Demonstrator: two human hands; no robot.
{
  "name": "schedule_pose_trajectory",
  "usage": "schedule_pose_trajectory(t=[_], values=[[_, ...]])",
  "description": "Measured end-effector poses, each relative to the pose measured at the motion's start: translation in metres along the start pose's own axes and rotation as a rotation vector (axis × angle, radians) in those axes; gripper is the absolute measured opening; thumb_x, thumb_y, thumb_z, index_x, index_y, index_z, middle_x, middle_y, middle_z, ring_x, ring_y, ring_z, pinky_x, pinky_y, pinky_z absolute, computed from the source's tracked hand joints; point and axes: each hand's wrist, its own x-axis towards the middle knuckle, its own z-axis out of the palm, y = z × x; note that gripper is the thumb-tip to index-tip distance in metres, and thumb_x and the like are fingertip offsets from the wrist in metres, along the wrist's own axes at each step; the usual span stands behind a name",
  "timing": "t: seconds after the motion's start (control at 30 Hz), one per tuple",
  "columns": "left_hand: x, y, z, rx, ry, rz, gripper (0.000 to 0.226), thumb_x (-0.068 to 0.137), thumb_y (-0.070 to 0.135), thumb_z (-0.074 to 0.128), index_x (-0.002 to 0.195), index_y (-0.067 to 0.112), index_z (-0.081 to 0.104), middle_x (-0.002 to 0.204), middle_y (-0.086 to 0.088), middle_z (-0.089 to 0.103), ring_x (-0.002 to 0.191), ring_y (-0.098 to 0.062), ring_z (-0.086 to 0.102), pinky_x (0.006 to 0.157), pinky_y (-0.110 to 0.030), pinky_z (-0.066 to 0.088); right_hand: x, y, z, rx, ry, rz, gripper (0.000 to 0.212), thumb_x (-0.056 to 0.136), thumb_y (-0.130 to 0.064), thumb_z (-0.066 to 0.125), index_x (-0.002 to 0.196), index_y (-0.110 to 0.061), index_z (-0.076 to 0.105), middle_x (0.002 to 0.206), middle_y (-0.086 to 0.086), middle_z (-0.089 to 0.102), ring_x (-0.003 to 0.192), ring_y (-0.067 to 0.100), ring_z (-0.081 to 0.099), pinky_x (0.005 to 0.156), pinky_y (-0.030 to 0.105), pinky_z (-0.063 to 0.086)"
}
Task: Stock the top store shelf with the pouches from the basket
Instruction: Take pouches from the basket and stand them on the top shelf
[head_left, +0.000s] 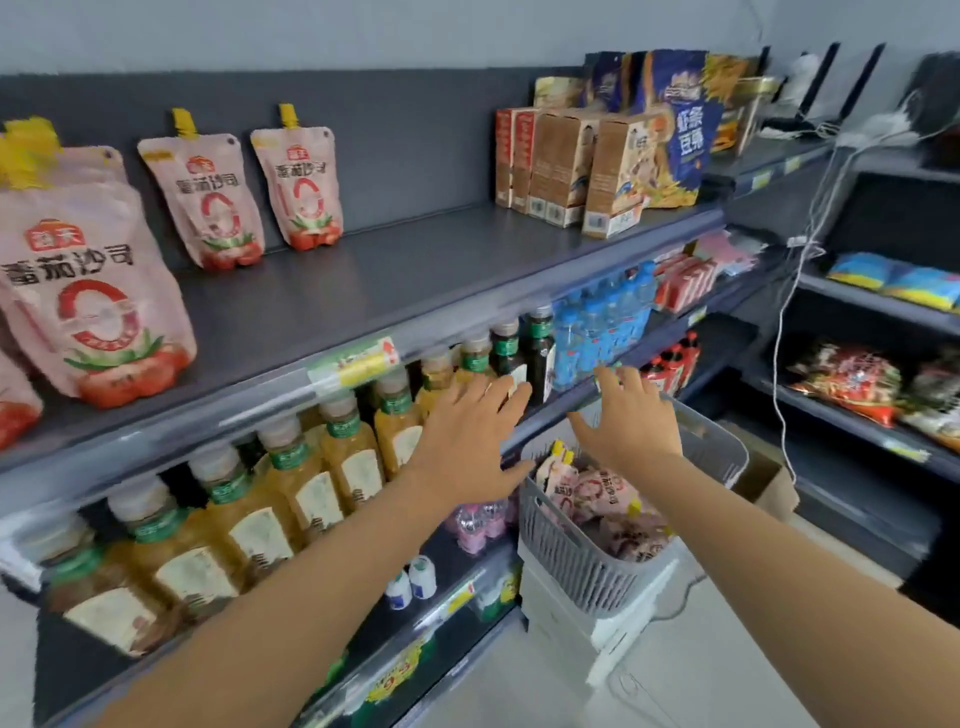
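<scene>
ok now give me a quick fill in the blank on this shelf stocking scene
1. The left hand and the right hand are both ____, holding nothing.
2. The basket holding the unstocked pouches is ____ in colour.
3. The stocked pouches on the top shelf have ____ spouts.
4. On that shelf, the brown boxes stand to the ____ of the stocked pouches.

Missing words: open; grey; yellow; right.

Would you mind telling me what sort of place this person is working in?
Most likely a small grocery or convenience store: a dark grey metal top shelf holding pink spouted pouches, rows of amber bottled drinks with green caps below, and a yellow price tag on the shelf edge.
</scene>
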Motion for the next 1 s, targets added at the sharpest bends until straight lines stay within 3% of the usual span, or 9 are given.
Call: schedule_pose_trajectory(t=[0.3, 0.53, 0.7, 0.87, 1.0], values=[[0.111, 0.08, 0.132, -0.11, -0.299, -0.008, 0.076, 0.086, 0.057, 0.051, 0.145, 0.015, 0.03, 0.145, -0.006, 0.039, 0.13, -0.027, 0.04, 0.102, -0.041, 0.037, 0.067, 0.148, 0.069, 0.034, -0.207, 0.13, 0.058, 0.091, -0.042, 0.049, 0.14, -0.015, 0.035, 0.144, 0.012, 0.036, 0.128, 0.034, 0.039, 0.094, 0.047, 0.044], [0.135, 0.105, 0.193, -0.16, -0.497, -0.014, 0.08, 0.081, 0.058, 0.057, 0.144, 0.015, 0.032, 0.141, -0.008, 0.042, 0.129, -0.029, 0.04, 0.105, -0.043, 0.035, 0.08, 0.191, 0.113, 0.102, -0.363, 0.243, 0.052, 0.092, -0.038, 0.049, 0.137, -0.015, 0.036, 0.137, 0.011, 0.041, 0.126, 0.033, 0.039, 0.095, 0.045, 0.041], [0.144, 0.123, 0.233, -0.317, -0.684, 0.043, 0.074, 0.073, 0.056, 0.07, 0.131, 0.017, 0.045, 0.125, -0.005, 0.056, 0.113, -0.028, 0.053, 0.092, -0.042, 0.045, 0.08, 0.194, 0.134, 0.162, -0.421, 0.302, 0.051, 0.092, -0.035, 0.05, 0.137, -0.016, 0.039, 0.136, 0.008, 0.042, 0.125, 0.028, 0.042, 0.098, 0.043, 0.044], [0.143, 0.139, 0.27, -0.378, -0.838, 0.081, 0.04, 0.085, 0.02, 0.067, 0.121, 0.014, 0.052, 0.11, -0.009, 0.063, 0.101, -0.032, 0.061, 0.08, -0.041, 0.052, 0.08, 0.193, 0.147, 0.184, -0.492, 0.37, 0.044, 0.089, -0.025, 0.054, 0.132, -0.017, 0.047, 0.129, 0.004, 0.046, 0.118, 0.024, 0.048, 0.093, 0.037, 0.048], [0.154, 0.133, 0.3, -0.525, -0.839, -0.016, 0.028, 0.091, 0.004, 0.052, 0.118, 0.012, 0.057, 0.112, -0.011, 0.063, 0.104, -0.033, 0.06, 0.083, -0.041, 0.051, 0.085, 0.194, 0.166, 0.214, -0.635, 0.368, 0.047, 0.088, -0.016, 0.056, 0.134, -0.018, 0.048, 0.132, 0.004, 0.05, 0.121, 0.024, 0.05, 0.097, 0.033, 0.045]])
